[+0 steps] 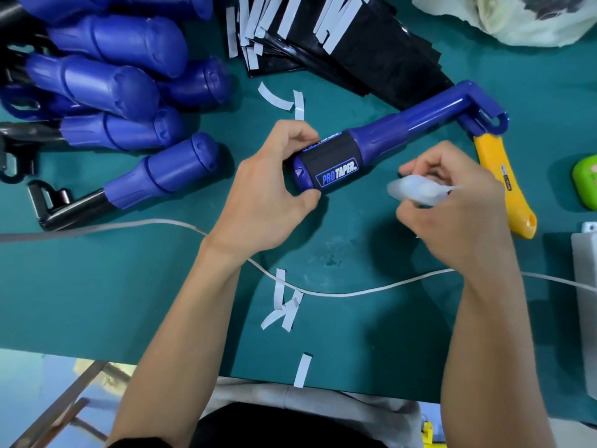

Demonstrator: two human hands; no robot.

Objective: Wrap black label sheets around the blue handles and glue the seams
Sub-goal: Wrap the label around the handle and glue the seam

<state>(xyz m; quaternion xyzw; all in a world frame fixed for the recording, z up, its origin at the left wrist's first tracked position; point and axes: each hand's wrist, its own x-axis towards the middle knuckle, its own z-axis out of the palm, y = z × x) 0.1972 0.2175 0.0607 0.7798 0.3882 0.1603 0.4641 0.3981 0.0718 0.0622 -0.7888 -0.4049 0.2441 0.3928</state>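
The left hand [268, 192] curls round the butt of a glossy blue plastic handle [403, 119] lying across the teal bench [129, 286]. The handle's fat grip is banded by a matte black label sheet [329, 156] printed PRO TAPER. Just beside it, the right hand [458, 215] pinches a blurred translucent white object [416, 190].

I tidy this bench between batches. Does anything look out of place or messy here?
White strips lie scattered on the green mat, a few crossing the white cable. The yellow knife lies with its tip hidden under the blue handle's hooked end. The black label sits straight.
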